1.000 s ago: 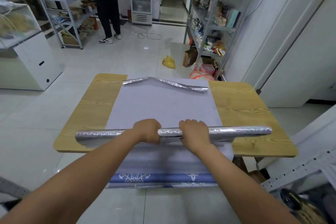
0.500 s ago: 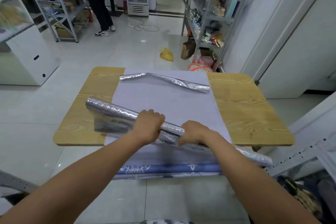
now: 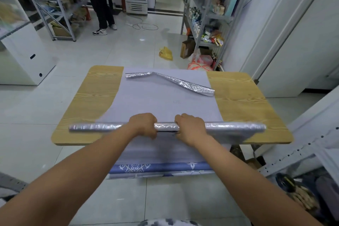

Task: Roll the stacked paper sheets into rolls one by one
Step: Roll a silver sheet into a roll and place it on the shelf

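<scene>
- left hand (image 3: 144,124) and right hand (image 3: 190,126) both wrapped round the silver roll (image 3: 166,126), side by side at its middle
- finished roll (image 3: 170,81) lies well beyond the grip, on the paper stack (image 3: 165,102)

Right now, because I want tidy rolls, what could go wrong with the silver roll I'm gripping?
The left hand and right hand grip the silver roll near its middle; the unsupported ends might kink, like the bent roll behind.
Its right end looks flatter and looser, so it may wind unevenly.
</scene>
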